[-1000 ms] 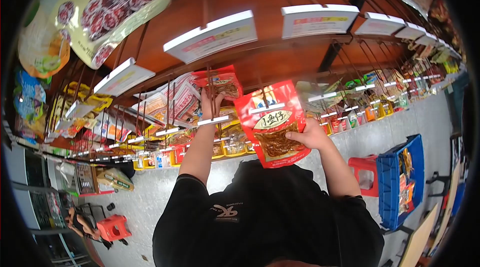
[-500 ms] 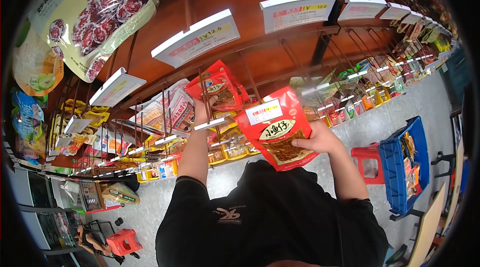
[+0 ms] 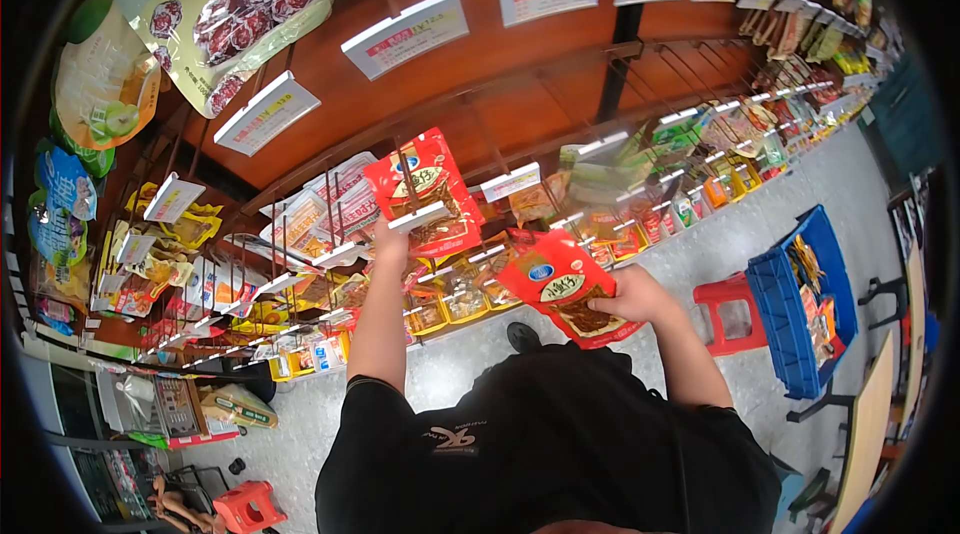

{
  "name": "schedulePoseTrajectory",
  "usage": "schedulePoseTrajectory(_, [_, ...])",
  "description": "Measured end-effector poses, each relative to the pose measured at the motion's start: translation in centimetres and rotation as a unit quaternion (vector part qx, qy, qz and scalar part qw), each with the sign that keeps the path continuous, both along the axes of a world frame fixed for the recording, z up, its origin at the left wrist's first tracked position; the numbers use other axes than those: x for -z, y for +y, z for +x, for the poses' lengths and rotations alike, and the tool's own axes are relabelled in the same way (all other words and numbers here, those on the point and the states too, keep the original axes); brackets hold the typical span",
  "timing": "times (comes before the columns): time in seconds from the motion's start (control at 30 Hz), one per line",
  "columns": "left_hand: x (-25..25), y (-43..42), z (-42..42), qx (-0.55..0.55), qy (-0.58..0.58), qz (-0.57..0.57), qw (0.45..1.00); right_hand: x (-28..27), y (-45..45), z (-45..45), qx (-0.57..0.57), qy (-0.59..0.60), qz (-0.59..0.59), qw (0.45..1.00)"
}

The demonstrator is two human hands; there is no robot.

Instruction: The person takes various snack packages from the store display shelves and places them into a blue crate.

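My right hand point(image 3: 642, 296) grips a red snack bag point(image 3: 562, 284) by its right edge, thumb on the front. The bag has a clear window with brown food inside and hangs tilted below the shelf hooks. My left hand point(image 3: 391, 242) is at the lower left of another red snack bag point(image 3: 425, 179) of the same kind, fingers mostly hidden behind it. That bag is at a display hook, its lower part partly covered by a white price tag point(image 3: 417, 217). A price tag point(image 3: 510, 181) stands out between the two bags.
A big dried plum bag point(image 3: 225, 19) hangs upper left. Hooks with packaged snacks and price tags line the rack point(image 3: 420, 114). On the right, a blue crate point(image 3: 775, 309) with packets stands by a red stool point(image 3: 728, 314). Another red stool point(image 3: 248, 507) and a person point(image 3: 178, 509) are lower left.
The right-hand bag has moved down and away from the price tag that overlapped it. The left-hand bag has turned to show its front, and its lower part is now behind a tag.
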State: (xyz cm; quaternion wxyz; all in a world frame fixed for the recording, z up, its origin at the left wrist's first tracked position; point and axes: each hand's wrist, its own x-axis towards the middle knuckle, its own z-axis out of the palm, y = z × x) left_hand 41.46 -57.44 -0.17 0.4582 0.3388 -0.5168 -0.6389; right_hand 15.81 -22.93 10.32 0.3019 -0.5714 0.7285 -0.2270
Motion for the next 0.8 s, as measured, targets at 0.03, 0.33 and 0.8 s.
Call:
schedulePoseTrajectory(0.03, [-0.2,0.4,0.2,0.012,0.003,-0.025,1.0,0.0,1.2,0.5,0.002,0.007,0.002,1.0])
schedulePoseTrajectory(0.33, [-1.1,4.8,2.3,0.055,0.048,-0.054,0.996,-0.9,11.1,4.9,0.029,0.06,0.058,0.996])
schedulePoseTrajectory(0.8, [-1.3,12.6,2.8,0.035,0.096,-0.017,0.995,-3.2,22.4,8.9,0.094,-0.004,0.066,0.993])
